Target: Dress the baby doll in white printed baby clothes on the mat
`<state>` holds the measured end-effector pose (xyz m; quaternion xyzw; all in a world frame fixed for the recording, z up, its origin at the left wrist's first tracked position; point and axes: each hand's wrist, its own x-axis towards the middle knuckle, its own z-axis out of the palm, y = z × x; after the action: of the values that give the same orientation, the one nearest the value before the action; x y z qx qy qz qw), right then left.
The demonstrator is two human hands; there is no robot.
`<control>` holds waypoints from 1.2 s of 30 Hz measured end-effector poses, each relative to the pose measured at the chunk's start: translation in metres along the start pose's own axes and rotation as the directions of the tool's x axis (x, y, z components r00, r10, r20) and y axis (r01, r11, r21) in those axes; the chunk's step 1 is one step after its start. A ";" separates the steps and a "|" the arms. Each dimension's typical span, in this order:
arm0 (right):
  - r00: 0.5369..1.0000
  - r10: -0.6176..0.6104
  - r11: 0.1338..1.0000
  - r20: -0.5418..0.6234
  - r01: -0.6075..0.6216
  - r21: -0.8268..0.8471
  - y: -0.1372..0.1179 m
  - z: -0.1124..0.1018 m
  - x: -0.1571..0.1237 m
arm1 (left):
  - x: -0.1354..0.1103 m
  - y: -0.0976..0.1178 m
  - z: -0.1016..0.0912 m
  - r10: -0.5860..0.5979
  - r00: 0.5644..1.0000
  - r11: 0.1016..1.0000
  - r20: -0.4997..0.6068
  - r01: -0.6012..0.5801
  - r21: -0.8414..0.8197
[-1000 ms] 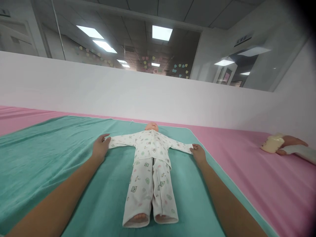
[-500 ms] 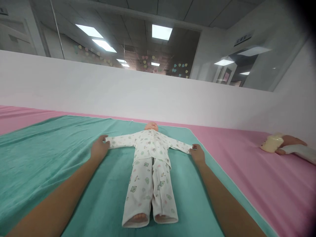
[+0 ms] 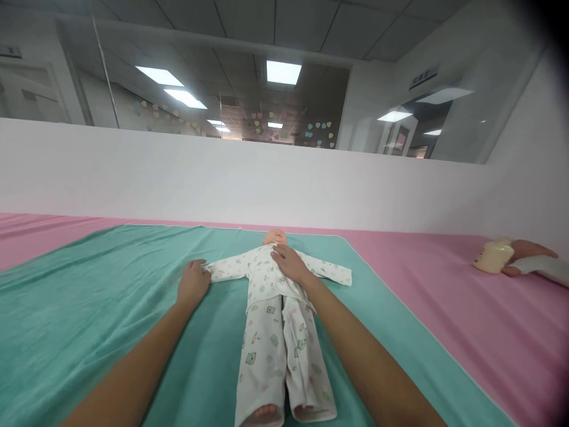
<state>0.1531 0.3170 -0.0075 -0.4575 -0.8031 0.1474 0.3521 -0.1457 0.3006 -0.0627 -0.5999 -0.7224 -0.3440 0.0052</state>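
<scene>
A baby doll [image 3: 276,236] lies on its back, head away from me, its arms spread. It wears a white printed pajama top [image 3: 262,274] and matching pajama pants [image 3: 267,350], with the feet just showing inside the leg openings. At the cuff of the sleeve on the left, my left hand [image 3: 193,286] has its thumb and fingers closed on the fabric edge. My right hand [image 3: 291,264] rests on the upper chest of the top, fingers stretched out near the neckline and partly covering the front. The sleeve on the right [image 3: 335,273] lies free on the blanket.
Under the doll is a green blanket [image 3: 133,284] spread over a pink sheet [image 3: 427,267]. At the far right another doll [image 3: 531,252] lies beside a pale yellow package [image 3: 493,256]. A white wall [image 3: 222,184] with a window above borders the back.
My right hand has let go of the sleeve cuff on the right and moved left onto the doll's chest. My left hand stays at its cuff. The view has tilted up slightly.
</scene>
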 end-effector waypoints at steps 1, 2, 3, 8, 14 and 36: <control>1.000 0.015 0.999 0.022 -0.013 -0.053 -0.002 0.004 0.007 | 0.001 -0.001 0.000 -0.015 1.000 1.000 0.007 0.015 -0.006; 0.999 0.042 0.994 0.027 -0.039 -0.097 -0.003 0.007 0.012 | 0.001 -0.002 0.001 -0.025 1.000 1.000 0.012 0.026 -0.014; 0.997 0.069 0.990 0.027 -0.065 -0.128 -0.002 0.010 0.015 | 0.001 -0.003 0.001 -0.035 0.999 0.999 0.017 0.035 -0.022; 0.991 0.134 0.987 -0.010 -0.134 -0.089 0.009 0.016 0.010 | 0.003 -0.005 0.004 -0.063 0.997 0.996 0.034 0.065 -0.056; 0.978 0.208 0.976 -0.034 -0.205 0.079 0.016 0.013 0.006 | 0.002 -0.007 0.005 -0.075 0.996 0.994 0.052 0.079 -0.074; 0.991 0.044 0.975 0.124 -0.015 -0.224 0.010 0.009 0.010 | 0.003 -0.003 0.005 -0.105 0.993 0.993 0.056 0.108 -0.042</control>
<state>0.1499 0.3311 -0.0152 -0.4955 -0.8285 0.0908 0.2444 -0.1472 0.3053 -0.0670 -0.5695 -0.7453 -0.3436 -0.0458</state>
